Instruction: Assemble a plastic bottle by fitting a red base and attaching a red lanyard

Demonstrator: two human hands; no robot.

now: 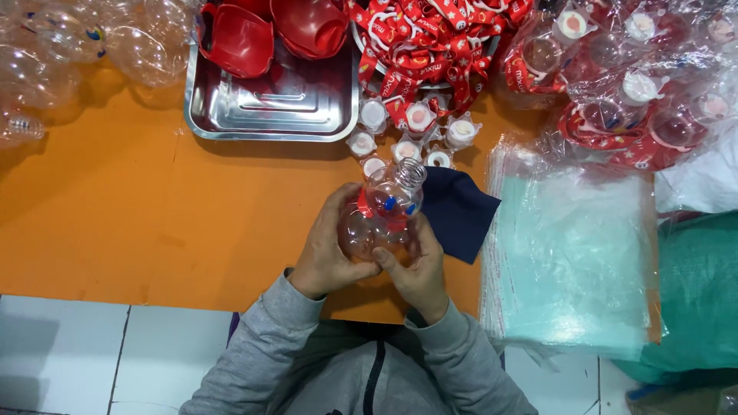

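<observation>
Clear plastic figure-shaped bottle (382,213) gripped by both hands: left hand (330,250) wraps its base, right hand (419,265) clasps its side, above an orange table (115,223), beside a navy cloth (459,211).

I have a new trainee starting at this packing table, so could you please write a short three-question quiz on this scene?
1. True or false: both hands hold the clear plastic bottle.
2. What lies just right of the right hand: A) the dark blue cloth, B) a pair of scissors, C) a green sponge?
3. What colour are the shells in the metal tray?

Key: 1 true, the left hand and right hand both grip it. 2 A. 3 red.
</observation>
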